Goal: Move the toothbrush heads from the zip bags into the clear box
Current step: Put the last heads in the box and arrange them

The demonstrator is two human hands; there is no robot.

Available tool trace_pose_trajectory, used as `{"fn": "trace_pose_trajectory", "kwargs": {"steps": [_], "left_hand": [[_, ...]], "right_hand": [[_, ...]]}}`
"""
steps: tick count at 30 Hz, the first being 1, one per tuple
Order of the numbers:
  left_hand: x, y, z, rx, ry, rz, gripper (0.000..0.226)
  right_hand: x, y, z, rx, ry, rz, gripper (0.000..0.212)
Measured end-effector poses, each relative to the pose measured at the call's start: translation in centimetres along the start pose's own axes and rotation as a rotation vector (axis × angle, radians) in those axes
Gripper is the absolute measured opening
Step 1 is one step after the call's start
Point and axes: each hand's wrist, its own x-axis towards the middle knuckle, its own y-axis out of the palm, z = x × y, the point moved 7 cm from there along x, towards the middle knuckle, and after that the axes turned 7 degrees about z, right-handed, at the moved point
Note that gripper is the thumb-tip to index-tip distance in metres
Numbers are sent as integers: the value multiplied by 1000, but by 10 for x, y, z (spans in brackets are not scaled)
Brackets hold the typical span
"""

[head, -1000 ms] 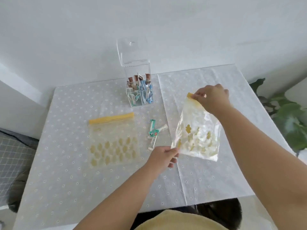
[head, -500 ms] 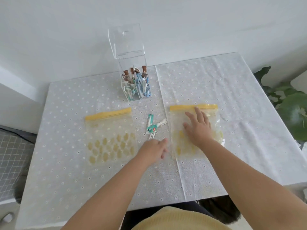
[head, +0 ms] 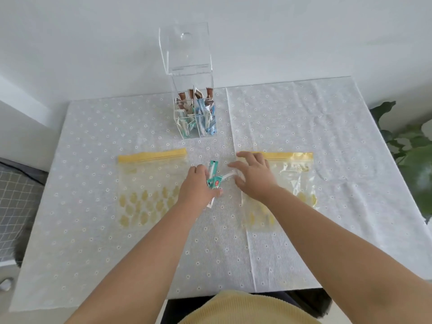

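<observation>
Clear box (head: 197,113) stood lid-up, packets inside too jumbled to count. In front of it lay two zip bags, left one (head: 152,188) and right one (head: 289,183). Between them, left hand (head: 198,187) gripped wrapped toothbrush heads (head: 216,175), partly hidden, count unclear; right hand (head: 253,176) fingers spread, released.

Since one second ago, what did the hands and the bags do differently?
The right hand let go of the right zip bag, which was held up and now lies flat on the table, and moved left to the loose packets. The left hand came forward onto them. The left zip bag and clear box stayed put.
</observation>
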Motion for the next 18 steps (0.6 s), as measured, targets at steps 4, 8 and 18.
{"fn": "trace_pose_trajectory", "kwargs": {"steps": [4,8,18], "left_hand": [[11,-2,7,-131,-61,41,56],[13,-5,12,-214,-114,83,51],[25,-33,1,-257,13,6,36]], "right_hand": [[20,6,7,-76,-21,96,36],[27,7,9,-86,-28,100,26],[27,-19,-6,513,68,49,7]]}}
